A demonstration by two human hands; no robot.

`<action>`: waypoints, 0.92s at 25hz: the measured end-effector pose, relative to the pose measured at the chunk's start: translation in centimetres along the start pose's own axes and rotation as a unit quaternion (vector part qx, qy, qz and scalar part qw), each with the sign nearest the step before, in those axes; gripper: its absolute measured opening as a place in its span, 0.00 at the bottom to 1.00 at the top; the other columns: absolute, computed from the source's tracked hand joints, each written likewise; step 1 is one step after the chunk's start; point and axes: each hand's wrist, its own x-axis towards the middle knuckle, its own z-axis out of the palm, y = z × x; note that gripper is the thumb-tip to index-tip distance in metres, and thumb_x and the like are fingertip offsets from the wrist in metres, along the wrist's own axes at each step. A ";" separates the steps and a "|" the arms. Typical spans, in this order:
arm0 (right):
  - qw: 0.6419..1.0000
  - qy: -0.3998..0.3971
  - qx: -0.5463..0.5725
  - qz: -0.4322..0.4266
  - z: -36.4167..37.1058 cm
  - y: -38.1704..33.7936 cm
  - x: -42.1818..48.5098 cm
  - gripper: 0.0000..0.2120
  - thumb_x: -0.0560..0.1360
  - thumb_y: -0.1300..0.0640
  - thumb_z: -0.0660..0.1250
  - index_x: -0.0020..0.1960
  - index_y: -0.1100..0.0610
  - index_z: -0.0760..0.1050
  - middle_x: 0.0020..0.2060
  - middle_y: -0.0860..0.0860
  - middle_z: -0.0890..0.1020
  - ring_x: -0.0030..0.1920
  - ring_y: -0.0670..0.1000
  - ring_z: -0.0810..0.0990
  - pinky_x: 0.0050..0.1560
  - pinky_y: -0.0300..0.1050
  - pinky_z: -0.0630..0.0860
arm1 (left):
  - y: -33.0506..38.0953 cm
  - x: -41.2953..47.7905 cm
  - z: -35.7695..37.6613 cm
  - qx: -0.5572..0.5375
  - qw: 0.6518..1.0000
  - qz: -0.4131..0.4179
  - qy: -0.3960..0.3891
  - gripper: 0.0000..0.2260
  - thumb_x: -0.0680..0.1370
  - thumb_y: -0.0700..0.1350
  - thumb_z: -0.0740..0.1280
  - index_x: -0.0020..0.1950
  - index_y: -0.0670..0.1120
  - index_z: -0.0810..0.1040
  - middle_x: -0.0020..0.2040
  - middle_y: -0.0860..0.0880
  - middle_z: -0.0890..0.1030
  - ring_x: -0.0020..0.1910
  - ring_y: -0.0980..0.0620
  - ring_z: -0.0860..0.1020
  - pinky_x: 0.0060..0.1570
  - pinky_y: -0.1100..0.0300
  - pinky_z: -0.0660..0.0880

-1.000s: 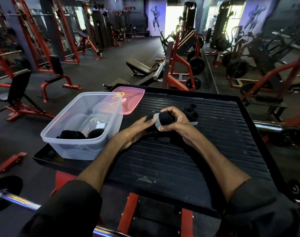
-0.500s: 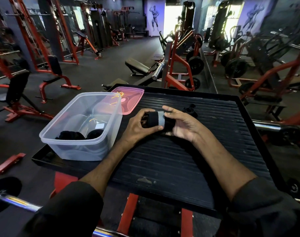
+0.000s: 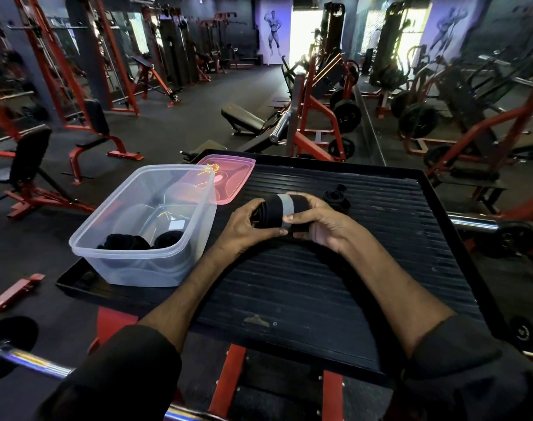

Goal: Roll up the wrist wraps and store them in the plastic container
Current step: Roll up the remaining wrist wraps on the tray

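Observation:
A rolled black wrist wrap [image 3: 276, 212] with a grey band around it is held above the black ribbed platform [image 3: 335, 268]. My left hand [image 3: 247, 227] grips its left end, thumb pressing the grey band. My right hand [image 3: 323, 224] cups its right end from behind. A clear plastic container [image 3: 131, 256] stands at the platform's left edge with two rolled black wraps [image 3: 124, 242] in its near end. One more black wrap [image 3: 336, 199] lies loose on the platform just beyond my right hand.
The container's pink lid [image 3: 229, 174] lies behind the container at the platform's far left. A chrome barbell [image 3: 31, 361] crosses low at the left, and another bar end [image 3: 474, 223] juts in at the right. Red gym machines and benches stand all around.
The wrap has been turned and lifted slightly between both hands. My left hand has closed further round its left end, and the grey band now faces up.

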 end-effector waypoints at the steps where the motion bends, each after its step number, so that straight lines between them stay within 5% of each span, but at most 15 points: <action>1: 0.999 0.002 -0.040 0.006 0.0 0.3 0.1 0.27 0.64 0.66 0.76 0.60 0.52 0.75 0.45 0.50 0.85 0.46 0.50 0.84 0.44 0.46 0.78 | 0.2 0.0 -0.1 -0.007 1.000 -0.006 0.006 0.27 0.67 0.38 0.81 0.63 0.45 0.77 0.56 0.49 0.82 0.55 0.54 0.80 0.57 0.63 0.78; 5: 0.997 0.055 -0.047 -0.026 0.0 0.8 0.5 0.27 0.64 0.70 0.77 0.60 0.54 0.76 0.44 0.49 0.86 0.48 0.52 0.84 0.48 0.48 0.75 | 0.9 -0.3 -0.2 -0.113 0.991 -0.059 -0.038 0.27 0.71 0.32 0.76 0.67 0.46 0.73 0.60 0.50 0.80 0.58 0.59 0.79 0.62 0.64 0.75; 8: 0.995 0.086 -0.017 -0.045 0.2 0.6 0.6 0.27 0.64 0.71 0.77 0.59 0.54 0.76 0.46 0.50 0.85 0.49 0.53 0.84 0.50 0.50 0.75 | 1.2 -0.5 -0.1 -0.293 0.939 -0.157 -0.092 0.15 0.78 0.44 0.71 0.64 0.51 0.77 0.62 0.49 0.82 0.67 0.48 0.78 0.69 0.47 0.73; 10: 0.993 0.100 -0.025 -0.052 0.9 0.7 0.6 0.29 0.61 0.71 0.77 0.57 0.53 0.76 0.48 0.52 0.84 0.52 0.54 0.83 0.52 0.52 0.74 | 1.3 -0.5 0.3 -0.337 0.918 -0.184 -0.097 0.16 0.77 0.51 0.70 0.65 0.52 0.77 0.63 0.47 0.83 0.67 0.46 0.78 0.69 0.44 0.72; 12: 0.992 0.103 -0.021 -0.067 1.7 0.5 0.4 0.29 0.57 0.71 0.75 0.55 0.52 0.77 0.49 0.53 0.84 0.53 0.57 0.82 0.54 0.55 0.74 | 1.3 -0.6 1.1 -0.301 0.934 -0.175 -0.080 0.23 0.75 0.54 0.72 0.69 0.53 0.74 0.64 0.48 0.82 0.67 0.46 0.78 0.69 0.45 0.72; 15: 0.992 0.087 -0.014 -0.089 2.2 0.3 -0.1 0.27 0.63 0.75 0.73 0.56 0.52 0.76 0.48 0.52 0.83 0.53 0.55 0.81 0.53 0.53 0.75 | 1.4 -1.0 1.9 -0.314 0.935 -0.158 -0.037 0.18 0.77 0.51 0.72 0.66 0.50 0.78 0.59 0.47 0.84 0.66 0.44 0.79 0.69 0.46 0.72; 19: 0.990 0.024 -0.120 -0.077 0.7 -1.6 -2.3 0.31 0.65 0.68 0.77 0.64 0.50 0.75 0.52 0.47 0.83 0.54 0.49 0.80 0.48 0.46 0.71 | 3.5 -1.8 2.5 -0.362 0.927 -0.091 0.040 0.13 0.77 0.43 0.72 0.62 0.48 0.80 0.55 0.48 0.86 0.54 0.50 0.84 0.54 0.58 0.82; 21: 0.980 0.066 -0.167 -0.085 -1.0 -3.0 -3.2 0.30 0.70 0.64 0.76 0.68 0.49 0.73 0.59 0.48 0.81 0.57 0.49 0.79 0.51 0.45 0.73 | 3.7 -1.9 2.7 -0.354 0.929 -0.071 0.084 0.14 0.76 0.41 0.73 0.61 0.48 0.79 0.54 0.51 0.86 0.52 0.52 0.84 0.49 0.61 0.82; 23: 0.949 0.193 -0.216 -0.122 -3.0 -3.8 -3.5 0.29 0.70 0.56 0.76 0.67 0.45 0.70 0.62 0.47 0.77 0.63 0.51 0.75 0.62 0.50 0.74 | 2.9 -1.8 2.6 -0.330 0.936 -0.064 0.108 0.19 0.74 0.41 0.76 0.63 0.45 0.77 0.57 0.48 0.85 0.56 0.48 0.84 0.53 0.57 0.82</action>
